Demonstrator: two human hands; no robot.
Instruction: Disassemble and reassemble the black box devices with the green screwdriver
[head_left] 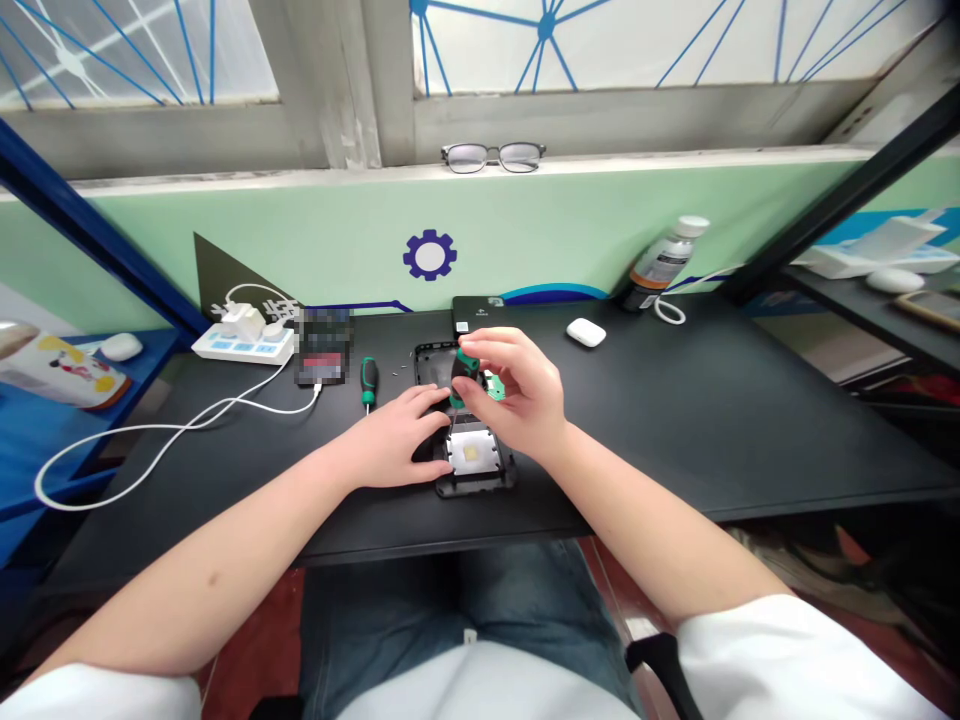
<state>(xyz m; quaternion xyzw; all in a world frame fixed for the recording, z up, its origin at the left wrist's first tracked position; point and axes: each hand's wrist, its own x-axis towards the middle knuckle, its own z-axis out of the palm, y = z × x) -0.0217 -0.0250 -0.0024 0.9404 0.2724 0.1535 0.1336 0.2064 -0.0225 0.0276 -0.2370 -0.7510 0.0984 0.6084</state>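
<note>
In the middle of the desk lies an opened black electronic device (474, 484), with a silver plate (474, 453) in its near half and a bit of green circuit board (496, 387) showing behind my right hand. My right hand (521, 385) grips the handle of a green and black screwdriver (465, 372), held upright over the device; its tip is hard to make out. My left hand (401, 440) rests with spread fingers against the device's left edge. A second green and black screwdriver (369, 381) lies left of the device, near a few tiny screws (400, 371).
A black box (477, 314) sits behind the device, with a white earbud case (586, 332) to its right. A bottle (664, 265) leans at the back right. On the left are a power strip (244, 342), a looping white cable (180, 428) and a blurred-out phone-like object (322, 345). Glasses (493, 157) lie on the ledge.
</note>
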